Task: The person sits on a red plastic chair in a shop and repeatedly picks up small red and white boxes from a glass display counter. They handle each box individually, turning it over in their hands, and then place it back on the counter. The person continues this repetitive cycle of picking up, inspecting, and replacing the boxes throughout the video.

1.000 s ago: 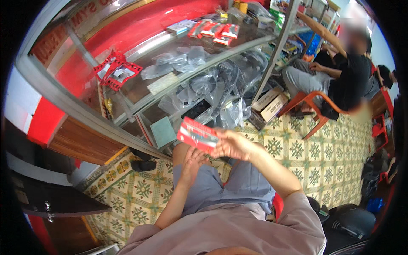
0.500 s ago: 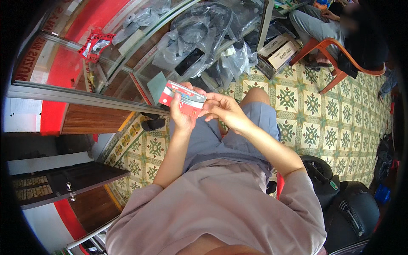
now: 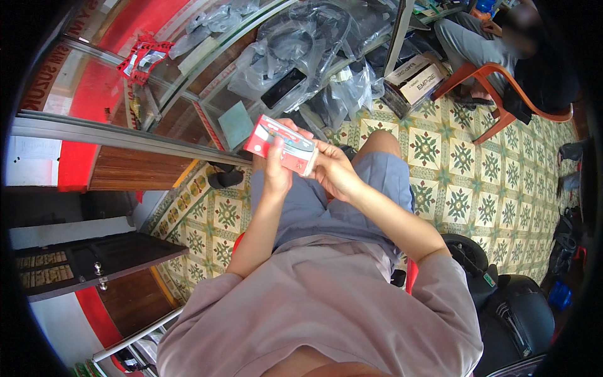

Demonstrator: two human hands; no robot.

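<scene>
A small red, white and grey cardboard box (image 3: 292,146) is held above my lap, tilted down to the right. My left hand (image 3: 276,173) wraps around its left part, thumb across the printed face and fingers behind. At the box's right end my right hand (image 3: 339,174) is closed, its fingertips against the pale end; part of the fingers is hidden behind the box. Just beyond the box a pale green square sheet (image 3: 235,124) lies on the glass display case (image 3: 188,147). A black phone (image 3: 282,88) rests farther back, among clear plastic bags (image 3: 301,44).
An open carton (image 3: 416,83) stands on the patterned tile floor (image 3: 461,157). At the far right a person sits on an orange plastic chair (image 3: 487,91). Black motorbike parts (image 3: 518,314) stand near my right side. A dark cabinet door (image 3: 94,267) juts out on the left.
The box has turned and shifted slightly right, so its pale right end now shows. My right hand has moved around that end. The view has shifted a little.
</scene>
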